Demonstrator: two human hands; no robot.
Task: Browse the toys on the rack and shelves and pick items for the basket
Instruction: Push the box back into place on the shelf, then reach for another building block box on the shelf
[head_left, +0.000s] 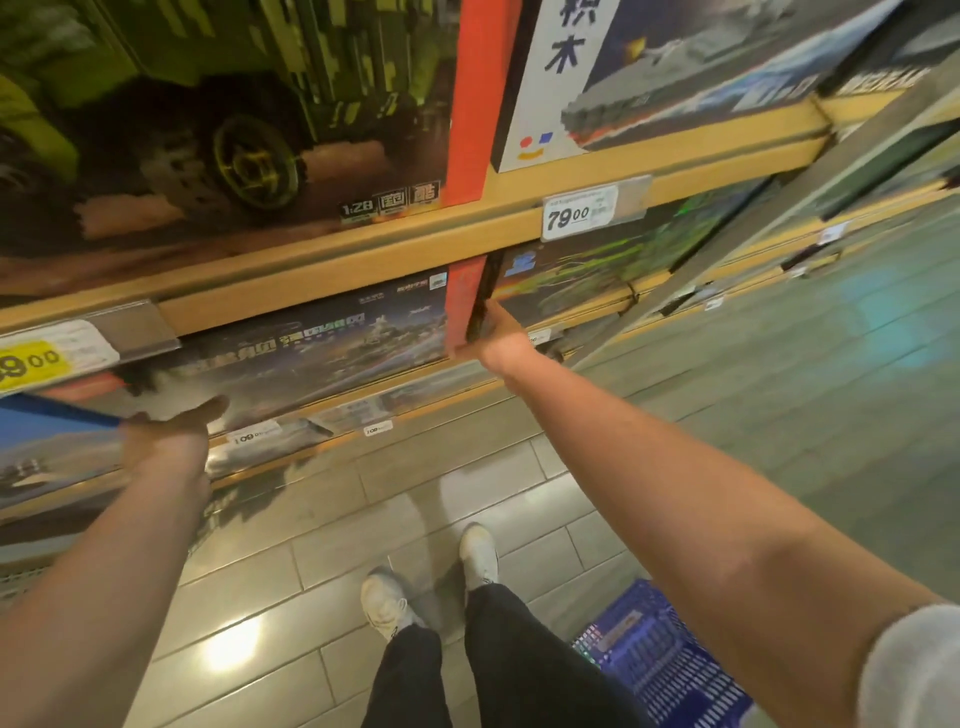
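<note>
A wide dark toy box (322, 338) with a night-scene print and a red end panel lies on the lower wooden shelf. My right hand (496, 340) grips its red right end, fingers pushed into the gap beside the neighbouring box. My left hand (169, 431) holds the box's left end, thumb laid across the front and fingers hidden behind the edge. A blue plastic basket (670, 670) stands on the floor at the lower right, partly hidden by my right arm.
Above, a big green-car box (223, 130) and a white-and-dark ship box (649, 78) fill the upper shelf (363, 249), which carries a 79.00 price tag (579, 210). A blue box (47, 436) sits left of my left hand. My feet stand on grey floor tiles (311, 545).
</note>
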